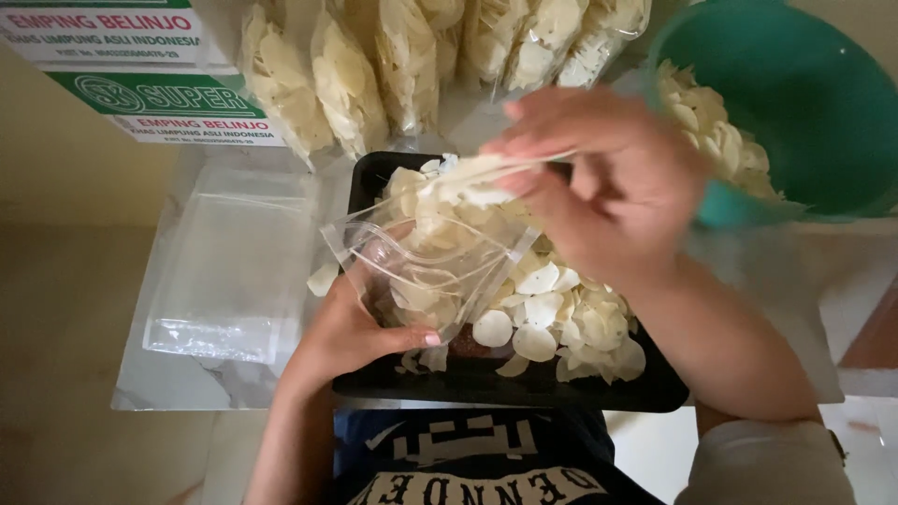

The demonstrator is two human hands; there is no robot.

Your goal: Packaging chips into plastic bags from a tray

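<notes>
My left hand [351, 332] grips a clear plastic bag [426, 257] by its lower side and holds it open over a black tray [645, 393]. My right hand [608, 178] is above the bag's mouth with a bunch of pale round chips [468, 178] pinched in its fingers, partly inside the opening. More pale chips [561, 318] lie heaped on the tray under and to the right of the bag. Some chips are inside the bag.
A teal bowl [814, 84] with more chips sits at the upper right. Several filled clear bags of chips [374, 65] stand along the back. A stack of flat empty plastic bags [229, 271] lies left of the tray. A printed cardboard box [122, 65] is at the upper left.
</notes>
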